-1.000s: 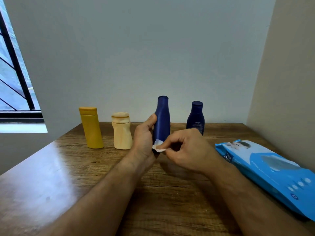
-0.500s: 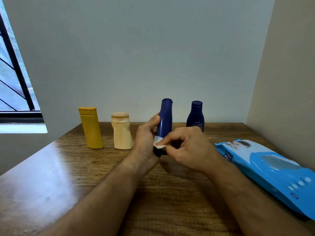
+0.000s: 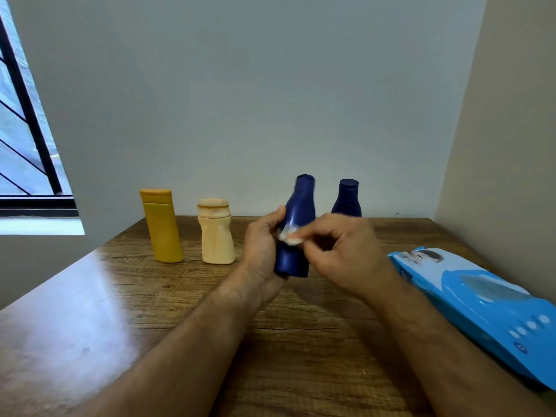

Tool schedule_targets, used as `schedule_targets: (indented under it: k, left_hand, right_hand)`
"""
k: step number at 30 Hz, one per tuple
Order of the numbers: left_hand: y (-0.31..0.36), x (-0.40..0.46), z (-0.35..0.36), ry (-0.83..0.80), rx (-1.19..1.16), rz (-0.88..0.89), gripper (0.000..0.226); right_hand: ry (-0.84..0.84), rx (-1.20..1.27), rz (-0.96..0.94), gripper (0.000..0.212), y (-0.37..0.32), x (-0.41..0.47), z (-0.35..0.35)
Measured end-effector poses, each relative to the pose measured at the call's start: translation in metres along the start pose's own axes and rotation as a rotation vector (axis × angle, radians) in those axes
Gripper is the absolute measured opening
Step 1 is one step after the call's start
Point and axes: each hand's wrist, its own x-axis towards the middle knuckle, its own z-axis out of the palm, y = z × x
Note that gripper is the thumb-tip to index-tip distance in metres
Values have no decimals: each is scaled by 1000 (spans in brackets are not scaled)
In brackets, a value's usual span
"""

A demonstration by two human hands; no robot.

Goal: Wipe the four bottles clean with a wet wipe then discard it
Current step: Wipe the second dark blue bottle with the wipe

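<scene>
Bottles stand in a row along the back of the wooden table [image 3: 90,296]: the yellow bottle [image 3: 162,227] and the cream bottle [image 3: 216,233] sit upright at the left, and nothing visible tells whether they are wiped. At the middle the left hand [image 3: 261,245] curls round the tall blue bottle [image 3: 296,233], tilted off the table, while the right hand [image 3: 343,251] pinches a small wet wipe [image 3: 288,237] against its side. The dark blue bottle [image 3: 346,198] behind and the wipe pack [image 3: 481,302] at the right suggest wiping is midway, discarding not yet done.
</scene>
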Motion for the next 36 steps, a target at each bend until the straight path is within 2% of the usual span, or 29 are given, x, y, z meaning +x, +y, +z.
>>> schedule_targets:
  k: [2,4,6,11,13,15,18,19,21,24,29,31,33,36]
  left_hand:
    - [4,3,0,70,-62,9,40]
    - [6,5,-1,106,-86,23,42]
    - [5,4,-1,100,-46,32,44]
    - [0,-2,4,1,95,52,42]
    - [-1,-4,5,-31,111,71,41]
    - [0,-4,4,-19,112,90,41]
    - [6,-1,0,67,66,96,43]
    - [8,-1,-1,87,52,99,41]
    - [11,-1,-1,91,31,102,38]
    - [10,0,-2,62,64,106,42]
    - [0,-5,3,-44,195,113,41]
    - [-4,-7,5,-75,229,117,43]
    - [-5,-6,5,-79,230,122,43]
    - [-1,-4,2,-32,164,97,53]
  right_hand:
    - [-187,-9,-4,20,-3,-1,3]
    - [-208,-9,-17,20,-3,-2,4]
    - [-131,-14,-15,19,-1,-1,4]
    - [307,16,47,16,6,5,0]
    - [332,67,68,15,4,5,-2]
    - [215,133,82,15,3,3,-2]
    - [-146,145,107,17,-5,-1,0]
    - [-220,122,98,18,-7,-2,0]
    - [-233,71,69,19,-8,-3,2]
    - [-85,45,58,12,-6,-2,5]
    - [395,-4,43,14,2,4,-1]
    - [470,-38,43,15,3,5,-3]
    - [430,-78,17,17,5,4,-2]
    - [154,-102,-39,20,5,1,2]
